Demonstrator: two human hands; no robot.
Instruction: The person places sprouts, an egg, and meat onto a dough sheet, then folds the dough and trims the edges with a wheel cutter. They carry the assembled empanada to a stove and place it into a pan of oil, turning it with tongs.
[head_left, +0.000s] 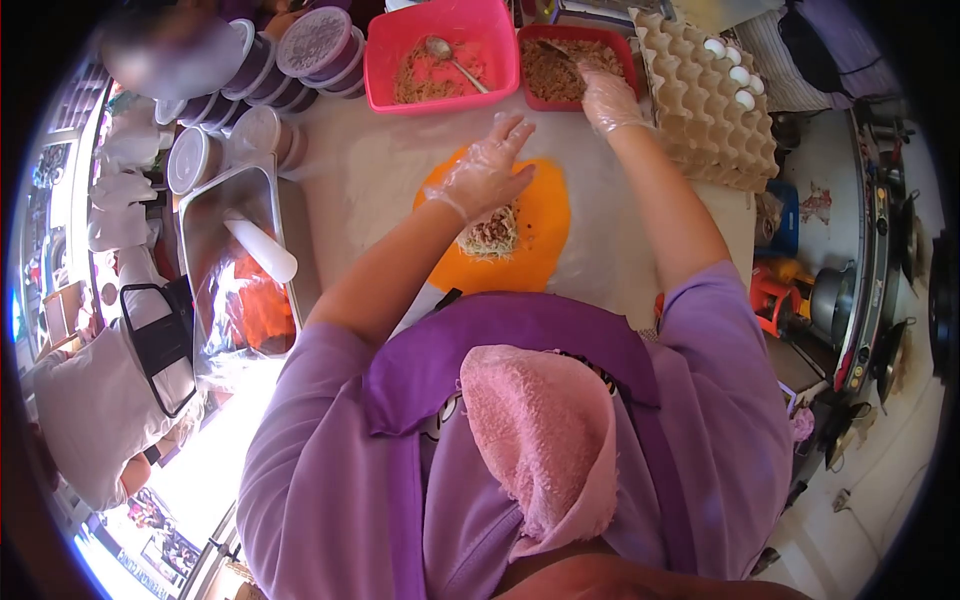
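Note:
My left hand (482, 180), in a clear plastic glove, hovers over a flat round orange wrapper (545, 215) with its fingers stretched apart, holding nothing. A small heap of shredded filling with brown bits on top (490, 237) lies on the wrapper, partly hidden by that hand. My right hand (607, 98), gloved too, reaches over the near right rim of a red tub (578, 104) of brown crumbly filling. Its fingers are closed around what looks like a spoon (553, 48), which lies across the filling; the grip itself is partly hidden.
A pink tub (440, 108) with a metal spoon (455, 62) stands left of the red one. Egg trays (700, 110) holding several white eggs are at right. Stacked lidded containers (318, 45) and a metal pan (187, 230) with orange wrappers in plastic line the left side.

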